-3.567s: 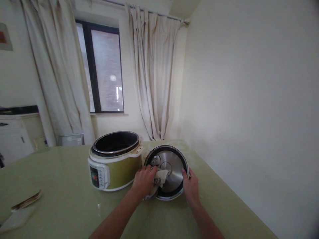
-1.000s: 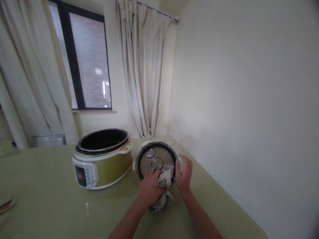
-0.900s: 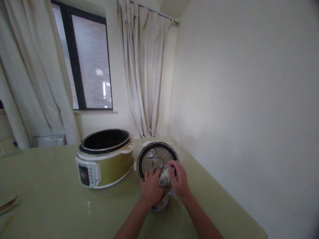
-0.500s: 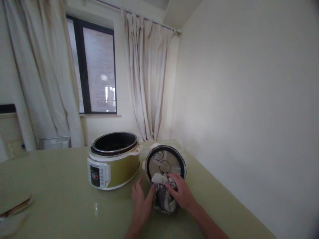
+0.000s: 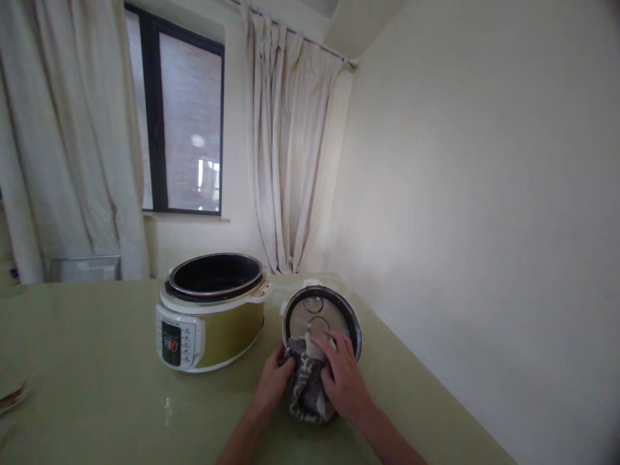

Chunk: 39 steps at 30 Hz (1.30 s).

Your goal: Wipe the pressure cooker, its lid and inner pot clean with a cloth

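A round cooker lid lies upside down on the green table, its metal inner side up. A grey patterned cloth is bunched over its near edge. My right hand lies flat on top of the cloth, fingers pressing it down. My left hand grips the cloth's left side with the thumb against it. To the left of the lid stands an open olive-and-white electric cooker with a dark inner pot.
A pale wall runs along the table's right edge. Behind the table are cream curtains and a dark-framed window. A flat object pokes in at the table's far left.
The cloth passed from my left hand to under my right hand, which left the lid's rim. My left hand briefly lay flat on the table, then came back to the cloth's side.
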Available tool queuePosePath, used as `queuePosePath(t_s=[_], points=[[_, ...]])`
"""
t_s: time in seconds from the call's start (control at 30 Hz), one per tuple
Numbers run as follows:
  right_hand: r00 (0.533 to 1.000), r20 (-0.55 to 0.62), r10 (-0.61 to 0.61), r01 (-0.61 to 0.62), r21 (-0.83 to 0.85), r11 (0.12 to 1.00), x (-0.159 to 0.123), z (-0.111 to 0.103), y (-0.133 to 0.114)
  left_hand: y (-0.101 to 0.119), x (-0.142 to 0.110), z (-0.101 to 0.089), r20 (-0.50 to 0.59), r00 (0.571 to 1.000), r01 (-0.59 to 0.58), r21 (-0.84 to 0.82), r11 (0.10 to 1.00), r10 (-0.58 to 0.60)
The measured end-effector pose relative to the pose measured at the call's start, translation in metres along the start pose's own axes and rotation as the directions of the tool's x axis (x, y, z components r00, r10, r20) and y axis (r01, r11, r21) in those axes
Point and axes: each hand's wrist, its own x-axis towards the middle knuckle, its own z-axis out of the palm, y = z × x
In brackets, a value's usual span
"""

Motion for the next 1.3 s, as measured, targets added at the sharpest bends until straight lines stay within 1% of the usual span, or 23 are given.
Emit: queuePosePath(t_s=[0.07, 0.13, 0.2, 0.3, 0.37, 0.43, 0.5, 0.57, 0.63, 0.7, 0.8, 0.87, 0.93, 1.0, 1.07, 1.13, 1.2, 1.23, 1.3], points=[[0.998, 0.061, 0.018, -0.014, -0.068, 0.998, 0.000, 0.001, -0.015, 0.001, -0.003, -0.002, 0.027, 1.000, -0.001, -0.041, 0.999, 0.002], [0.989, 0.139, 0.055, -0.040, -0.106, 0.994, 0.001, 0.004, -0.027, 0.002, -0.005, -0.004, -0.004, 1.000, 0.022, -0.032, 0.999, -0.022], [0.975, 0.189, 0.115, -0.083, -0.166, 0.983, 0.003, 0.008, -0.035, 0.004, -0.006, -0.006, -0.029, 0.998, 0.048, -0.033, 0.998, -0.049], [0.952, 0.249, 0.179, -0.114, -0.253, 0.961, 0.006, 0.014, -0.039, 0.003, -0.005, -0.009, -0.022, 0.998, 0.061, -0.014, 0.998, -0.061], [0.937, 0.309, 0.161, -0.082, -0.256, 0.963, 0.007, 0.016, -0.037, 0.001, -0.003, -0.011, -0.033, 0.998, 0.052, 0.036, 0.998, -0.050], [0.925, 0.362, 0.116, -0.035, -0.223, 0.974, 0.006, 0.013, -0.032, 0.000, -0.001, -0.012, -0.095, 0.995, 0.024, 0.089, 0.996, -0.015], [0.916, 0.393, 0.075, -0.002, -0.183, 0.983, 0.003, 0.005, -0.025, 0.000, -0.001, -0.012, -0.171, 0.985, -0.015, 0.118, 0.993, 0.036], [0.906, 0.419, 0.059, 0.011, -0.162, 0.987, 0.001, -0.008, -0.015, 0.002, -0.003, -0.011, -0.206, 0.975, -0.060, 0.143, 0.988, 0.089], [0.897, 0.437, 0.068, 0.013, -0.179, 0.984, 0.001, -0.024, -0.005, 0.003, -0.006, -0.010, -0.183, 0.974, -0.102, 0.168, 0.980, 0.133], [0.889, 0.449, 0.088, 0.022, -0.235, 0.972, 0.004, -0.039, 0.005, 0.003, -0.007, -0.009, -0.151, 0.975, -0.131, 0.200, 0.971, 0.163], [0.877, 0.461, 0.137, 0.040, -0.354, 0.934, 0.017, -0.050, 0.012, 0.000, -0.007, -0.010, -0.123, 0.979, -0.133, 0.231, 0.964, 0.165], [0.874, 0.459, 0.159, 0.047, -0.406, 0.913, 0.028, -0.045, 0.009, -0.001, -0.006, -0.012, -0.123, 0.980, -0.129, 0.216, 0.968, 0.158], [0.869, 0.474, 0.138, 0.058, -0.376, 0.925, 0.038, -0.031, 0.001, -0.003, -0.005, -0.015, -0.131, 0.980, -0.125, 0.185, 0.975, 0.150], [0.874, 0.480, 0.074, 0.059, -0.257, 0.965, 0.045, -0.013, -0.009, -0.004, -0.004, -0.017, -0.126, 0.980, -0.134, 0.159, 0.978, 0.155], [0.900, 0.435, 0.019, 0.037, -0.119, 0.992, 0.049, 0.004, -0.019, -0.006, -0.003, -0.020, -0.121, 0.978, -0.151, 0.145, 0.978, 0.169], [0.921, 0.389, -0.004, 0.018, -0.032, 0.999, 0.049, 0.012, -0.022, -0.008, -0.002, -0.021, -0.118, 0.978, -0.157, 0.128, 0.979, 0.172], [0.913, 0.408, -0.015, 0.024, -0.018, 1.000, 0.046, 0.009, -0.020, -0.008, -0.001, -0.022, -0.107, 0.981, -0.151, 0.089, 0.985, 0.160], [0.897, 0.441, -0.019, 0.044, -0.044, 0.998, 0.043, 0.003, -0.016, -0.008, -0.001, -0.021, -0.100, 0.983, -0.146, 0.068, 0.987, 0.153], [0.854, 0.520, -0.017, 0.117, -0.161, 0.980, 0.039, -0.014, -0.004, -0.006, -0.001, -0.019, -0.100, 0.986, -0.129, 0.040, 0.991, 0.133]])
